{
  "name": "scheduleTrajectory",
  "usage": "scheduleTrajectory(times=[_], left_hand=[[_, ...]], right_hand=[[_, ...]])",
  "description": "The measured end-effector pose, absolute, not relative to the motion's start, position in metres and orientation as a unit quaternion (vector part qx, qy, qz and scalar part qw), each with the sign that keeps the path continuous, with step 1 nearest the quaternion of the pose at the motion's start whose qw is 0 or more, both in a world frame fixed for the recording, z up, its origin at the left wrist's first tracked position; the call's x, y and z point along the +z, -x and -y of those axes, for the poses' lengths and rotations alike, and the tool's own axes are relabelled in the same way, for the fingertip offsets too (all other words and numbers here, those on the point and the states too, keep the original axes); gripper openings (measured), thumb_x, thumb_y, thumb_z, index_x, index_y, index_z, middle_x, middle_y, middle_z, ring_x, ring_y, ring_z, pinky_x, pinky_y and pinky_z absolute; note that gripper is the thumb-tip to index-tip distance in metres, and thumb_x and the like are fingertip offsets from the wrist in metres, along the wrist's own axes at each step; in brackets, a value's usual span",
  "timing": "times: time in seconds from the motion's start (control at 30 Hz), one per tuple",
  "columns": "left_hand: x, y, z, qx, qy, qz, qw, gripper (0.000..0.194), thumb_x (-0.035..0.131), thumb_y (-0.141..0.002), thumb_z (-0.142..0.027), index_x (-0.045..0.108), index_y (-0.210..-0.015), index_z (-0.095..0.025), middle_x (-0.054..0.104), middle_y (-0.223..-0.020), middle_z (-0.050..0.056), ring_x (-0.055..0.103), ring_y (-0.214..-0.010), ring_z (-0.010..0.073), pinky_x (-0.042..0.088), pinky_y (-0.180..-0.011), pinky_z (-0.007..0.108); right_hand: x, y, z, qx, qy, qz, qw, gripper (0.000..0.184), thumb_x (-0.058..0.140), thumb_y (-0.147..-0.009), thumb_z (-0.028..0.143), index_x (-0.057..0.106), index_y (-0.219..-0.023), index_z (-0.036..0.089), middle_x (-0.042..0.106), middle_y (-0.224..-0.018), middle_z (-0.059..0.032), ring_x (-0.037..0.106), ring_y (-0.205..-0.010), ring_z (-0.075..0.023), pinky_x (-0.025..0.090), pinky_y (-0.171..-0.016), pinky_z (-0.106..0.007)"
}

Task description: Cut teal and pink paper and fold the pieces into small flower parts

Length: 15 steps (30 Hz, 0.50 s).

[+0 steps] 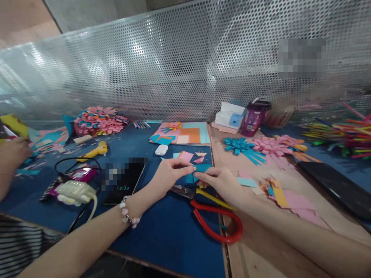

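Between both hands is a small piece of blue paper (202, 168). My left hand (171, 173) pinches its left side with thumb and fingers. On the other side, my right hand (220, 181) grips it with the thumb on the near face. Below the hands lie scissors (232, 231) with red and yellow handles, their blades pointing left and partly under the paper. Small pink paper scraps (185, 156) lie just beyond the fingers. Right of my right hand are a light blue strip (246, 182) and pink paper pieces (300, 204).
Coloured sheets (199, 135) lie at the back, near a white earbud case (161, 150). Paper flowers (239, 146), a purple cup (254, 119) and a black phone (336, 187) are rightward. Leftward are another phone (127, 181), a yellow glue gun (97, 150) and another person's hand (14, 154).
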<state>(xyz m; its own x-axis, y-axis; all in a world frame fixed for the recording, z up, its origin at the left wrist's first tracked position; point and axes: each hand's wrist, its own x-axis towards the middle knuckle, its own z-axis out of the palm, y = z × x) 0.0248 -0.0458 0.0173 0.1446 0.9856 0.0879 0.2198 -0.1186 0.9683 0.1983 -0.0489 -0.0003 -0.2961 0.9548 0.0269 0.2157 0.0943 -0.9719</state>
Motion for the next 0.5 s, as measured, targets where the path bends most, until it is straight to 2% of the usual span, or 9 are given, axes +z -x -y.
scheduleTrajectory(times=[0.33,0.5], left_hand=[[0.016,-0.025,0.044,0.449,-0.604,-0.478,0.453,0.024,0.070,-0.062,-0.035,0.069,-0.074,-0.014,0.068,-0.076,0.004,0.057,-0.071,0.0146,0.043,-0.067,0.025],[0.017,-0.025,0.044,0.454,-0.595,-0.478,0.459,0.023,0.070,-0.062,-0.034,0.068,-0.074,-0.014,0.067,-0.074,0.004,0.056,-0.071,0.0141,0.043,-0.068,0.025]], right_hand=[[0.009,-0.197,0.053,0.465,0.464,0.669,0.347,0.033,0.058,-0.072,0.045,0.064,-0.059,0.015,0.060,-0.057,-0.0004,0.051,-0.052,-0.0096,0.039,-0.050,-0.021],[0.009,-0.197,0.052,0.473,0.450,0.674,0.345,0.033,0.058,-0.073,0.045,0.063,-0.060,0.015,0.059,-0.058,-0.0002,0.051,-0.055,-0.0103,0.040,-0.052,-0.022]])
